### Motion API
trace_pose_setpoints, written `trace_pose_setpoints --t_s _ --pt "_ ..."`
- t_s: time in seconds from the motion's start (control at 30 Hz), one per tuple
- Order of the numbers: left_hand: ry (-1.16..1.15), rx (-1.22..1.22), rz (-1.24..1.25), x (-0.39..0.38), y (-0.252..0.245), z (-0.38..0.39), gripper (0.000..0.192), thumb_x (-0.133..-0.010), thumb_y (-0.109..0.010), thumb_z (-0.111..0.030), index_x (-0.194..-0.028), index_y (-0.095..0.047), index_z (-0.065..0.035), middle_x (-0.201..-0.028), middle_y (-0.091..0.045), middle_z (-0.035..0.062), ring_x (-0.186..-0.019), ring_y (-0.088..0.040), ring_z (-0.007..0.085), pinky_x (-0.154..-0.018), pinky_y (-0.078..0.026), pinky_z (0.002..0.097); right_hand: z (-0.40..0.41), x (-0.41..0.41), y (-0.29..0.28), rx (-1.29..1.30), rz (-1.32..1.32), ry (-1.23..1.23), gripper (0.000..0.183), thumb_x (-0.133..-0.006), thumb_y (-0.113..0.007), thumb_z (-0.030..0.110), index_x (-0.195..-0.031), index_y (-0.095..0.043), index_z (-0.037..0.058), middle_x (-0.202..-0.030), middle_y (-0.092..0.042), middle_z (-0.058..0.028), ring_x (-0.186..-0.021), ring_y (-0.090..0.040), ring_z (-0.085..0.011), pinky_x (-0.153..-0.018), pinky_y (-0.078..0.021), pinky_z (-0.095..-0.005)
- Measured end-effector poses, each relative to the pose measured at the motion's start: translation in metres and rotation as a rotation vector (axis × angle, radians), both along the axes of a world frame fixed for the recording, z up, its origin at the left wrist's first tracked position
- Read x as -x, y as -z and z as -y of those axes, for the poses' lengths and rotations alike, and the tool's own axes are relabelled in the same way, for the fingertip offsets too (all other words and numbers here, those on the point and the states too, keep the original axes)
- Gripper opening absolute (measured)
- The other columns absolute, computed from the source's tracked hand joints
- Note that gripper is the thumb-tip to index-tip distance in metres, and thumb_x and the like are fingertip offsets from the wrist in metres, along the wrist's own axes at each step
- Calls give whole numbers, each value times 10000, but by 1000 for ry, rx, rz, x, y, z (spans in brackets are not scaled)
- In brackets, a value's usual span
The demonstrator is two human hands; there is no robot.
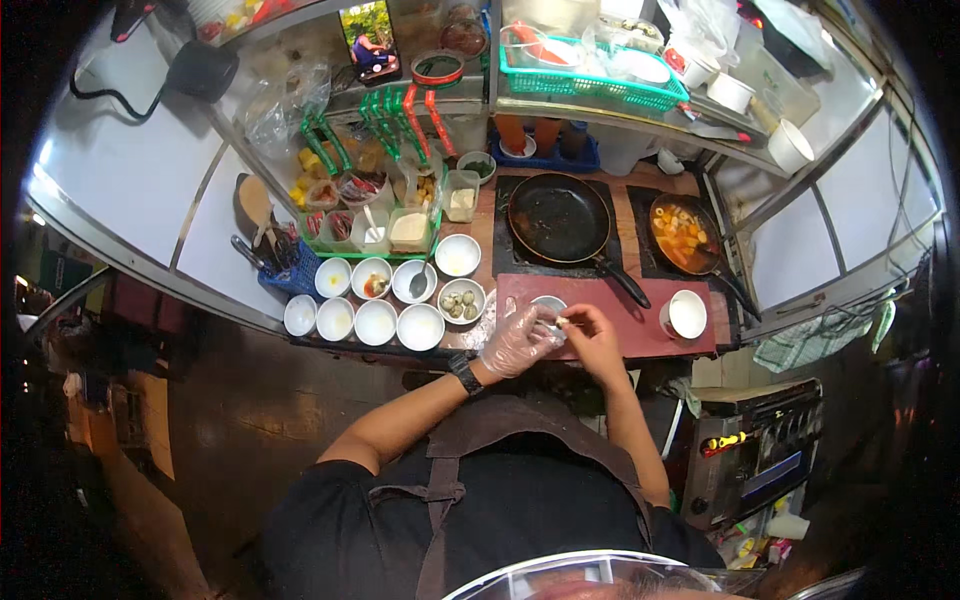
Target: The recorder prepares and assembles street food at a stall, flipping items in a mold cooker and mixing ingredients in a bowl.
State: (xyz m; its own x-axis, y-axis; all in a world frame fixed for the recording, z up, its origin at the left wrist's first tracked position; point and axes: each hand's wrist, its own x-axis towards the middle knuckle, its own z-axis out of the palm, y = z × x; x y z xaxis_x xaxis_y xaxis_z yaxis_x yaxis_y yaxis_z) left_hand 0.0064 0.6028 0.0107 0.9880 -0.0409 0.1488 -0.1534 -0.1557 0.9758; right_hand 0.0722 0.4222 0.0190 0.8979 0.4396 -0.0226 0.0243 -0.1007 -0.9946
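Observation:
My left hand (517, 343), in a clear plastic glove, is over the dark red cutting board (637, 330) with its fingers bent. My bare right hand (594, 341) pinches a small whitish piece (561, 321), perhaps a quail egg or its shell. The fingertips of both hands come close together there, and whether the left one grips the piece too is not clear. Just behind them a small white bowl (551, 302) is partly hidden by the hands. Left of the board, a white bowl holds several speckled quail eggs (459, 304).
Several white bowls (375, 322) stand at left, one with a spoon (418, 283). A black frying pan (559, 217) has its handle reaching over the board. A second pan (684, 234) holds orange soup. A white paper cup (686, 315) sits on the board's right end.

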Motion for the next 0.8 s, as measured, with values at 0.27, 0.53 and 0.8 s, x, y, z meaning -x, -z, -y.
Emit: trace_pose_setpoints --t_s 0.27,0.53,0.8 --pt "-158 -193 39 7 2 -10 231 -869 -757 -98 -1065 -648 -45 -879 -622 51 -723 -593 121 -674 -508 279 -8 2 7 119 38 -99 49 -926 -666 17 -966 -654 -7 -918 -697 -36 -839 -647 -100 -766 -516 -265" --pt "-191 -289 151 6 4 -3 218 -859 -715 -74 -1069 -660 -44 -875 -626 116 -702 -595 225 -679 -499 328 -23 2 4 269 525 -62 64 -925 -612 19 -955 -586 -32 -872 -604 -141 -773 -634 -262 -688 -494 -365" --pt "-263 -193 115 0 5 -3 226 -856 -730 -91 -1049 -627 -37 -903 -612 127 -729 -626 250 -666 -509 360 -16 0 18 90 0 -29 110 -953 -643 84 -1014 -641 -8 -894 -685 -69 -803 -659 -157 -705 -502 -289"
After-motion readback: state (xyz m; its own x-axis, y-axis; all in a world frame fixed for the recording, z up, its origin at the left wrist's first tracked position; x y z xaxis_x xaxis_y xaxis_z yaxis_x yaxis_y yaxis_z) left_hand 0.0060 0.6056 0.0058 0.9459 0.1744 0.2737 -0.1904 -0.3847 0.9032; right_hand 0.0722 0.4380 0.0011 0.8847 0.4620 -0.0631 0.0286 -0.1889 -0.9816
